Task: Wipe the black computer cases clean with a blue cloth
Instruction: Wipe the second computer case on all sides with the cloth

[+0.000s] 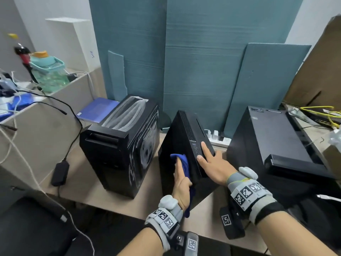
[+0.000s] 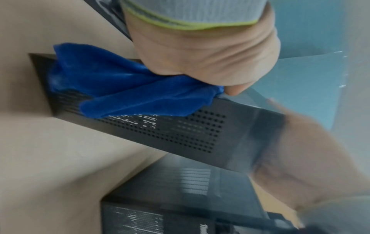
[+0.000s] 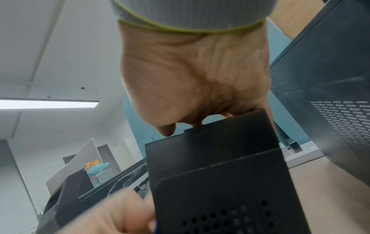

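Note:
Three black computer cases stand on the desk (image 1: 88,178): a big tower (image 1: 110,150) on the left, a slim case (image 1: 182,133) tilted in the middle, and a flat-lying case (image 1: 273,137) on the right. My left hand (image 1: 180,174) presses the blue cloth (image 1: 184,163) flat against the slim case's left side. Up close, the cloth (image 2: 130,88) lies bunched under my palm (image 2: 200,55) above the perforated panel (image 2: 180,131). My right hand (image 1: 212,163) holds the slim case's upper front corner, index finger along the front panel. From the right wrist, that hand (image 3: 190,79) clasps the case edge (image 3: 220,174).
A white power strip (image 1: 219,138) lies behind the slim case. A black power adapter (image 1: 60,173) and cables trail on the left. Teal panels (image 1: 203,61) lean at the back, with a cardboard box (image 1: 317,71) and yellow cables (image 1: 324,113) to the right.

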A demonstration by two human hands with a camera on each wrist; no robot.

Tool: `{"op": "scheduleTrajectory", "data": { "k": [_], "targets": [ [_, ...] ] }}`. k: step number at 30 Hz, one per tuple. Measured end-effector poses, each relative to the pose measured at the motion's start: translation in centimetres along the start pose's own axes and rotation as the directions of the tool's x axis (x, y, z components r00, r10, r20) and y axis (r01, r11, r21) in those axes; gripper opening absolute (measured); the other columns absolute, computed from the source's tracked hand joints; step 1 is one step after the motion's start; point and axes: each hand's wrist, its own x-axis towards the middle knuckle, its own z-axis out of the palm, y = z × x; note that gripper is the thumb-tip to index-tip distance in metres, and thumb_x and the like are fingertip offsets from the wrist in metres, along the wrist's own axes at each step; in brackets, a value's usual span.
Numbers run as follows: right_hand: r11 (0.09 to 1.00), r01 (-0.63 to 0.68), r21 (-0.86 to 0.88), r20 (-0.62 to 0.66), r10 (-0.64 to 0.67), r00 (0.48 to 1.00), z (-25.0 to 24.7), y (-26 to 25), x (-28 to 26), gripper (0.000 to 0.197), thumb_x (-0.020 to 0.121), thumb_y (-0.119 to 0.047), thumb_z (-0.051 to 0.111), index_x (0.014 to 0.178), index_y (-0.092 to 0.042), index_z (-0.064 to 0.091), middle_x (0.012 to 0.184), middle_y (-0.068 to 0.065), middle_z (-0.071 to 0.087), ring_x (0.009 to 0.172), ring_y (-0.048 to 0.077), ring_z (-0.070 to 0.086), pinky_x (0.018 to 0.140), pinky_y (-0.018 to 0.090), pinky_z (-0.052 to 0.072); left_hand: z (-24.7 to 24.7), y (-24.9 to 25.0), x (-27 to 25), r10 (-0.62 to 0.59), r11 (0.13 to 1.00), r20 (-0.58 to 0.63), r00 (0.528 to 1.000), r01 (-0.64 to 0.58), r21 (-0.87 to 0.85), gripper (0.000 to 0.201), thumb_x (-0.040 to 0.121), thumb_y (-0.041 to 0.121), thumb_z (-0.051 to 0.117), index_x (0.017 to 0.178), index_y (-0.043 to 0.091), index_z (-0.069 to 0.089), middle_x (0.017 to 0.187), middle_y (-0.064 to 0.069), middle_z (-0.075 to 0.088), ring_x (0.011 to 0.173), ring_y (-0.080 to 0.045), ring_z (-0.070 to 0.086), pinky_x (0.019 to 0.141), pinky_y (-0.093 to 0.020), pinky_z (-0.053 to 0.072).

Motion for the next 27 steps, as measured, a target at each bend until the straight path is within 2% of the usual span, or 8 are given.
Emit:
{"op": "scheduleTrajectory", "data": {
  "k": [3, 6, 9, 12, 16, 20, 23, 27],
  "targets": [
    [0.999, 0.030, 0.040, -0.007, -0.030, 1.000, -0.3, 0.4, -0.9, 0.073, 0.097, -0.071, 0.032, 0.157, -0.053, -0.005, 0.166, 0.014, 0.009, 0.140, 0.042, 0.043, 0.112, 0.043, 0.035, 1.1, 2.4, -0.3, 0.064, 0.997, 0.039, 0.997, -0.065, 0.045, 0.099, 0.070, 0.015, 0.041, 0.161, 0.034, 0.006, 0.167, 0.014, 0.009, 0.155, -0.011, 0.005, 0.127, -0.042, 0.008],
    [0.998, 0.049, 0.031, -0.009, -0.049, 0.999, -0.3, 0.5, -2.1, 0.093, 0.084, -0.081, 0.047, 0.157, -0.053, -0.004, 0.165, 0.012, 0.012, 0.137, 0.039, 0.047, 0.105, 0.043, 0.042, 1.2, 3.5, 0.1, 0.050, 0.995, 0.061, 0.997, -0.045, -0.084, 0.081, 0.085, 0.018, 0.040, 0.157, 0.048, 0.016, 0.162, 0.007, 0.033, 0.148, -0.026, 0.033, 0.122, -0.050, 0.025],
    [0.999, 0.039, -0.014, 0.019, -0.039, 0.999, 0.3, 0.3, -2.6, 0.118, 0.064, -0.092, 0.054, 0.154, -0.055, -0.012, 0.163, 0.015, 0.016, 0.129, 0.036, 0.054, 0.095, 0.040, 0.049, 1.3, 5.7, 0.0, -0.035, 0.968, 0.046, 0.998, 0.045, -0.248, 0.065, 0.094, 0.023, 0.040, 0.156, 0.038, 0.029, 0.154, 0.002, 0.047, 0.140, -0.020, 0.046, 0.120, -0.044, 0.033],
    [0.999, 0.019, -0.035, 0.011, -0.018, 1.000, 0.7, 0.2, -2.8, 0.131, 0.053, -0.093, 0.057, 0.153, -0.054, -0.018, 0.162, 0.019, 0.020, 0.126, 0.034, 0.057, 0.090, 0.039, 0.051, 1.0, 6.9, 0.3, -0.071, 0.990, -0.005, 0.997, 0.070, -0.122, 0.057, 0.102, 0.011, 0.036, 0.155, 0.033, 0.032, 0.148, 0.008, 0.049, 0.137, -0.015, 0.048, 0.118, -0.040, 0.036],
    [1.000, 0.024, 0.002, -0.055, -0.024, 0.998, 0.8, 0.2, -3.3, 0.128, 0.052, -0.090, 0.060, 0.155, -0.054, -0.007, 0.154, 0.017, 0.032, 0.118, 0.032, 0.062, 0.094, 0.039, 0.053, 0.4, 6.4, 1.6, -0.048, 0.997, -0.046, 0.998, 0.051, 0.050, 0.064, 0.097, 0.006, 0.036, 0.152, 0.038, 0.036, 0.139, 0.010, 0.059, 0.126, -0.009, 0.057, 0.111, -0.040, 0.046],
    [0.997, 0.069, 0.029, -0.118, -0.065, 0.991, 0.5, 0.2, -3.4, 0.121, 0.051, -0.088, 0.061, 0.153, -0.058, 0.003, 0.143, 0.012, 0.042, 0.111, 0.032, 0.064, 0.093, 0.041, 0.055, 0.2, 6.6, 1.9, 0.006, 0.981, -0.098, 0.995, 0.013, 0.192, 0.060, 0.103, 0.007, 0.036, 0.155, 0.036, 0.032, 0.145, 0.014, 0.050, 0.135, -0.007, 0.047, 0.116, -0.032, 0.037],
    [0.994, 0.106, -0.011, -0.148, -0.106, 0.983, -0.5, 0.2, -3.2, 0.118, 0.054, -0.087, 0.062, 0.152, -0.058, 0.005, 0.141, 0.010, 0.041, 0.110, 0.033, 0.064, 0.092, 0.041, 0.055, -0.5, 6.7, 2.5, 0.050, 0.948, -0.104, 0.993, -0.014, 0.319, 0.060, 0.103, 0.011, 0.040, 0.156, 0.038, 0.029, 0.143, 0.015, 0.048, 0.134, -0.007, 0.045, 0.111, -0.026, 0.036],
    [0.981, 0.164, -0.107, -0.186, -0.181, 0.966, -1.9, 0.1, -2.3, 0.113, 0.059, -0.084, 0.063, 0.152, -0.056, 0.005, 0.137, 0.009, 0.042, 0.110, 0.032, 0.063, 0.087, 0.039, 0.054, -1.8, 7.0, 3.2, 0.091, 0.919, -0.133, 0.987, -0.032, 0.393, 0.060, 0.103, 0.011, 0.043, 0.155, 0.038, 0.031, 0.150, 0.009, 0.047, 0.139, -0.011, 0.043, 0.111, -0.024, 0.034]
  ]
}}
